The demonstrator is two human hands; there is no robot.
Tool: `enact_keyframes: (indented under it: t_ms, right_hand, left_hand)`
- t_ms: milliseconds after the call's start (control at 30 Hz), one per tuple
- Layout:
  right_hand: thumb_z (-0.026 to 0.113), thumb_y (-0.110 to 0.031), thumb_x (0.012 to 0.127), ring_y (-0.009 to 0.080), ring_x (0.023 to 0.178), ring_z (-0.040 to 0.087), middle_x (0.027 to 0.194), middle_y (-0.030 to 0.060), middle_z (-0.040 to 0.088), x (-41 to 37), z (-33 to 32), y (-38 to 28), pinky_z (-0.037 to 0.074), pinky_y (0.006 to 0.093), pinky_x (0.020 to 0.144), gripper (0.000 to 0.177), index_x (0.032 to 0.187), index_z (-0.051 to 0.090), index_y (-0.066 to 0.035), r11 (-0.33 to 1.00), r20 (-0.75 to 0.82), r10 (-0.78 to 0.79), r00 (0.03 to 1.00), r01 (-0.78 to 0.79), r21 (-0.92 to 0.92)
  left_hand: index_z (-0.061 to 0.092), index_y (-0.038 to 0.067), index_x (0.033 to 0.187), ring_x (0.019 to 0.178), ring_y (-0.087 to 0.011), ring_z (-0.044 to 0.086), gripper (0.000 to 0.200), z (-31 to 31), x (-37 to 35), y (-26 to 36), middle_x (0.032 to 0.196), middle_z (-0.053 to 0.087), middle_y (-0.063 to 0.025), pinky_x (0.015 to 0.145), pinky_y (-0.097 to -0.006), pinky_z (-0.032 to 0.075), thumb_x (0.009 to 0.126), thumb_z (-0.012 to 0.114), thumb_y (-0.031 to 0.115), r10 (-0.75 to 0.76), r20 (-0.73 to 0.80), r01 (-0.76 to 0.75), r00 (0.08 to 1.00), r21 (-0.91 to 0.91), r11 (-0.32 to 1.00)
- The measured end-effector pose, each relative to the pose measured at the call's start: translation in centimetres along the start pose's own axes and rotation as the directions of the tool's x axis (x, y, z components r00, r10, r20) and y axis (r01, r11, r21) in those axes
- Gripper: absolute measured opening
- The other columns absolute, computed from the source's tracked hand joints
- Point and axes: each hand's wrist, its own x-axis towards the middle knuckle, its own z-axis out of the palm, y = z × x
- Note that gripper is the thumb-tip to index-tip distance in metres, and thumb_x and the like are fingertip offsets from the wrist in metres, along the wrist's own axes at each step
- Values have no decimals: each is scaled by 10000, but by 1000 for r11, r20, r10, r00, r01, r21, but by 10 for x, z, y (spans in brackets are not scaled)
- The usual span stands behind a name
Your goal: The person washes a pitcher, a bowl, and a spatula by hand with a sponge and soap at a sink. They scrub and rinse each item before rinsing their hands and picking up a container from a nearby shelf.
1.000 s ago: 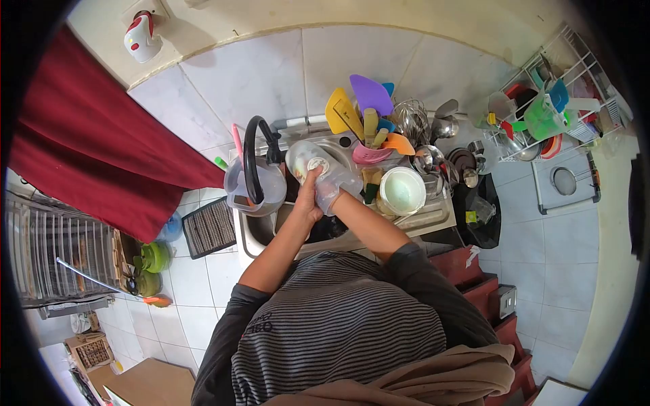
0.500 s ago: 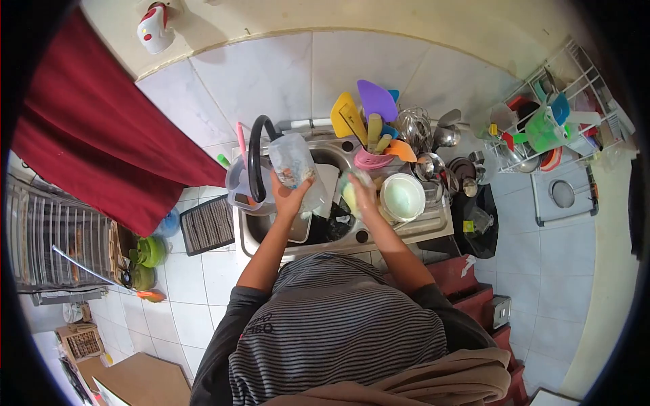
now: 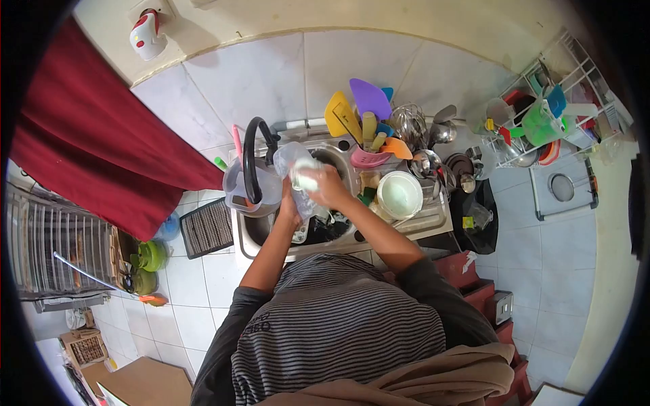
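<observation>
Over the metal sink [image 3: 245, 237], my left hand [image 3: 290, 206] holds a clear plastic container [image 3: 290, 155] from below. My right hand [image 3: 328, 186] is closed on a pale, foamy sponge [image 3: 306, 174] and presses it against the container; motion blurs both. The black faucet [image 3: 251, 149] arches just left of the container, above a clear plastic tub [image 3: 240, 186]. Below my hands, dark items lie in the basin, partly hidden. Right of my right hand, a white bowl [image 3: 400, 195] with pale liquid stands on the drainboard.
Behind the sink, a pink holder [image 3: 369, 159] carries spatulas and brushes. Whisks and ladles [image 3: 426, 162] stand right of it. A black bag [image 3: 477, 233] hangs beside the drainboard. A wire rack [image 3: 582, 74] is on the right wall; a red curtain [image 3: 88, 135] hangs at left.
My right hand has moved left with the sponge, from beside the bowl onto the container. The container is tilted differently in my left hand. The view has shifted slightly.
</observation>
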Motion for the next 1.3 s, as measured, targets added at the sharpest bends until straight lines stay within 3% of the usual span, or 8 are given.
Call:
enact_keyframes:
  t_ms: [200, 300, 433, 567, 700, 833, 1033, 1300]
  right_hand:
    - [507, 86, 599, 257, 958, 589, 1016, 159, 614, 6, -5, 53, 437, 317, 850, 411, 991, 602, 6, 970, -428, 75, 901, 33, 240]
    - [592, 31, 636, 265, 959, 586, 1010, 163, 611, 27, -6, 23, 434, 321, 854, 350, 981, 621, -22, 898, -302, 167, 939, -18, 440]
    - [680, -98, 676, 271, 962, 587, 1015, 147, 609, 8, -7, -12, 444, 301, 835, 260, 936, 657, -89, 969, -127, -244, 961, 236, -72]
    - [653, 4, 571, 290, 987, 572, 1086, 144, 585, 40, -13, 13, 436, 316, 854, 376, 939, 645, -74, 985, -292, 108, 950, -63, 158]
    - [623, 6, 555, 275, 931, 590, 950, 172, 621, 35, -5, -14, 455, 334, 795, 364, 911, 648, -70, 985, 24, 109, 994, -105, -137]
    - [621, -56, 579, 198, 959, 569, 943, 115, 630, -4, 29, 50, 409, 309, 889, 336, 909, 623, 4, 790, -257, 347, 902, -134, 598]
    - [495, 31, 695, 169, 985, 535, 1028, 94, 600, 38, 18, 76, 376, 278, 902, 344, 1027, 580, 1, 677, -409, 301, 861, 109, 728]
    - [607, -149, 782, 155, 956, 521, 1026, 98, 573, -16, 29, 12, 392, 280, 850, 332, 1073, 547, -1, 695, -202, 543, 815, -301, 653]
  left_hand:
    - [424, 74, 1234, 1017, -246, 552, 598, 22, -9, 9, 1149, 535, -115, 875, -387, 453, 817, 492, 497, -31, -130, 60, 991, 225, 973]
    - [421, 74, 1232, 1016, -247, 550, 604, 22, 2, 31, 1141, 536, -110, 856, -392, 464, 805, 518, 491, -96, -80, 108, 992, 159, 981]
    - [400, 43, 1218, 945, -253, 568, 602, -7, 10, 29, 1081, 536, -127, 797, -380, 488, 776, 601, 398, 82, -145, -28, 986, 340, 940]
    - [370, 29, 1236, 925, -211, 565, 653, 27, -10, 12, 1078, 541, -117, 758, -343, 483, 728, 686, 291, 151, -174, 3, 973, 664, 748]
    - [370, 37, 1238, 907, -181, 564, 641, -5, 11, 13, 1053, 547, -103, 697, -281, 481, 711, 691, 209, 165, -143, -70, 976, 513, 856]
    - [425, 10, 1200, 956, -213, 572, 494, 6, -15, 40, 1067, 555, -121, 791, -317, 493, 769, 603, 171, 34, 21, -39, 999, 315, 948]
    - [387, 4, 1223, 961, -259, 575, 615, 40, -15, 45, 1069, 552, -143, 806, -403, 492, 719, 622, 267, 51, 7, -48, 999, 504, 862]
    - [407, 14, 1227, 947, -294, 577, 695, 17, -28, 49, 1091, 545, -167, 824, -432, 489, 710, 613, 431, -49, 13, 48, 999, 105, 993]
